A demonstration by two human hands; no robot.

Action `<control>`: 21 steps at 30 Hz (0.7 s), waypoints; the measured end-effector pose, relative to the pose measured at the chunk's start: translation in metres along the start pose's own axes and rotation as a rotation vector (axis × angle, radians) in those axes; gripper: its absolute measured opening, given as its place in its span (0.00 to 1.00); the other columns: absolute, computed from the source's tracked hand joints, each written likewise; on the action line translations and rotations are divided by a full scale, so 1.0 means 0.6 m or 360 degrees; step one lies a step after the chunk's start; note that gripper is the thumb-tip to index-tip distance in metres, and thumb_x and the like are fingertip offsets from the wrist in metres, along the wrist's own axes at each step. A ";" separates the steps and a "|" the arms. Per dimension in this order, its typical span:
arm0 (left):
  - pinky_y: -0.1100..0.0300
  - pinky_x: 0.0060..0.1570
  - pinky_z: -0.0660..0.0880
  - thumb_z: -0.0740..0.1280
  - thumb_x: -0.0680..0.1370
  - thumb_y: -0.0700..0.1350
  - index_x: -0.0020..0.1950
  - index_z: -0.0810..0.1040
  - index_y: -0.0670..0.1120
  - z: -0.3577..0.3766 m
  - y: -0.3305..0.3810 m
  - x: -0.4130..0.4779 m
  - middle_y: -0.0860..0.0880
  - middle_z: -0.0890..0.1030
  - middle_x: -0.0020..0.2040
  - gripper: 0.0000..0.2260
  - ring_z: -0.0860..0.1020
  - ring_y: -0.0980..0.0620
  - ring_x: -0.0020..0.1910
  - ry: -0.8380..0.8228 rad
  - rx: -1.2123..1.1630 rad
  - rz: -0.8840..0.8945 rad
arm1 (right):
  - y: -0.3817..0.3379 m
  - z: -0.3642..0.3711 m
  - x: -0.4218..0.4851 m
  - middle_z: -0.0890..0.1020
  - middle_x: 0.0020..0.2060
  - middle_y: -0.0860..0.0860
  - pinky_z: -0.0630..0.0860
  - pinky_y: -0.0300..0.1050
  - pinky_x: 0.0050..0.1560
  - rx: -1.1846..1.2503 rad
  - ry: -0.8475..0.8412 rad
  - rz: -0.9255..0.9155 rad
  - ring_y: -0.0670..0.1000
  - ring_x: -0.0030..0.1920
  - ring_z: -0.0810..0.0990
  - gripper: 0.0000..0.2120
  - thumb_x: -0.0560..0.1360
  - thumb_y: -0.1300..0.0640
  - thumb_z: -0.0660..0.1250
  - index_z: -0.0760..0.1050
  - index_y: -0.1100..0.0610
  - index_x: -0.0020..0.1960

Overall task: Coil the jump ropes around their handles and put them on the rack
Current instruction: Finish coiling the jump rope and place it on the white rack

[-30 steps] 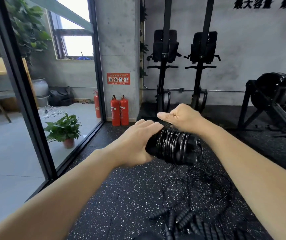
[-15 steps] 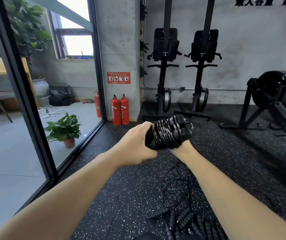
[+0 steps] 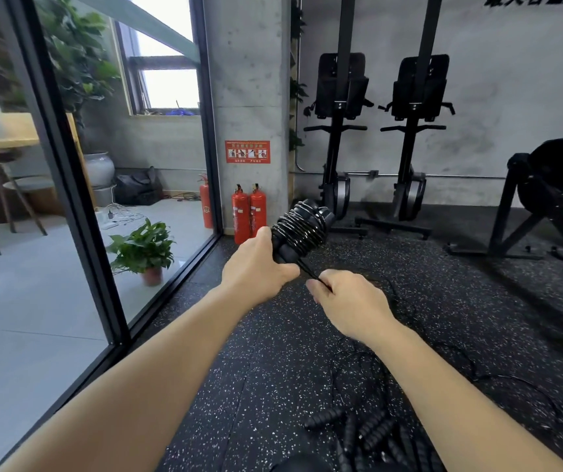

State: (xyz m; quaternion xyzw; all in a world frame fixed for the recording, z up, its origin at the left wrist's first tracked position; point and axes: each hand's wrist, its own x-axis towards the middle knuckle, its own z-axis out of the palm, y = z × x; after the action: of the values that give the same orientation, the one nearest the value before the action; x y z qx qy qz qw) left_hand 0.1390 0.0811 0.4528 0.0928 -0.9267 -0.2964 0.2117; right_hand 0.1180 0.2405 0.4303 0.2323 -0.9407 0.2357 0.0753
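Note:
My left hand grips the lower end of a pair of black jump-rope handles, held tilted up and to the right, with several turns of thin black rope wound round them. Just below and to the right, my right hand pinches the free rope that runs taut from the bundle. The rest of that rope trails loose on the floor behind my right hand. More black ribbed jump-rope handles lie in a tangled heap on the floor at the bottom of the view. No rack is in view.
Black speckled rubber floor lies underfoot. A glass wall with a black frame runs along the left, with a potted plant behind it. Red fire extinguishers stand by a concrete pillar. Rowing machines and an air bike line the back.
My right hand has come round from above the bundle, passed beneath it, and now sits below right, drawing the rope taut. The bundle has tipped up and shifted a little left.

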 end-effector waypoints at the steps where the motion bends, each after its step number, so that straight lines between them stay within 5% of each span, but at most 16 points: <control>1: 0.52 0.37 0.73 0.71 0.71 0.49 0.51 0.68 0.44 0.001 -0.002 0.000 0.47 0.77 0.43 0.16 0.77 0.44 0.40 0.0019 0.0047 -0.0017 | -0.006 -0.003 -0.005 0.75 0.35 0.47 0.68 0.48 0.39 -0.0057 -0.0011 -0.0031 0.55 0.39 0.74 0.18 0.82 0.43 0.54 0.65 0.51 0.37; 6: 0.55 0.37 0.71 0.72 0.71 0.50 0.50 0.68 0.44 -0.001 -0.010 0.002 0.49 0.75 0.42 0.17 0.77 0.44 0.42 0.0112 0.0204 -0.0101 | -0.029 -0.022 -0.028 0.81 0.47 0.52 0.65 0.48 0.40 -0.0398 0.0054 -0.0145 0.57 0.46 0.79 0.13 0.83 0.47 0.51 0.70 0.53 0.48; 9: 0.55 0.37 0.71 0.72 0.71 0.50 0.51 0.68 0.44 -0.005 -0.013 0.001 0.49 0.75 0.42 0.18 0.76 0.44 0.42 0.0130 0.0284 -0.0128 | -0.042 -0.036 -0.043 0.81 0.47 0.52 0.64 0.47 0.39 -0.0459 0.0104 -0.0209 0.57 0.48 0.79 0.14 0.83 0.47 0.51 0.68 0.53 0.46; 17: 0.55 0.41 0.68 0.74 0.70 0.61 0.50 0.65 0.47 -0.004 0.005 -0.015 0.50 0.73 0.46 0.26 0.78 0.44 0.51 -0.0069 0.0882 0.0176 | -0.084 -0.092 -0.027 0.72 0.36 0.49 0.66 0.46 0.40 -0.0501 0.0022 -0.0388 0.55 0.40 0.73 0.16 0.79 0.48 0.61 0.65 0.53 0.35; 21: 0.57 0.40 0.68 0.70 0.68 0.63 0.53 0.71 0.53 -0.009 0.007 -0.030 0.54 0.75 0.44 0.22 0.79 0.47 0.50 -0.0186 0.1079 0.0557 | -0.081 -0.137 0.009 0.77 0.30 0.46 0.72 0.45 0.37 -0.0371 -0.0395 -0.0444 0.49 0.35 0.77 0.13 0.77 0.47 0.66 0.77 0.52 0.36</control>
State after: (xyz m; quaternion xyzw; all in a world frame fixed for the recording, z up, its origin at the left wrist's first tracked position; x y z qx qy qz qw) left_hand 0.1571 0.0872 0.4536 -0.0192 -0.9844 0.0627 0.1632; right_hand 0.1389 0.2396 0.5238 0.3771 -0.9224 0.0821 0.0171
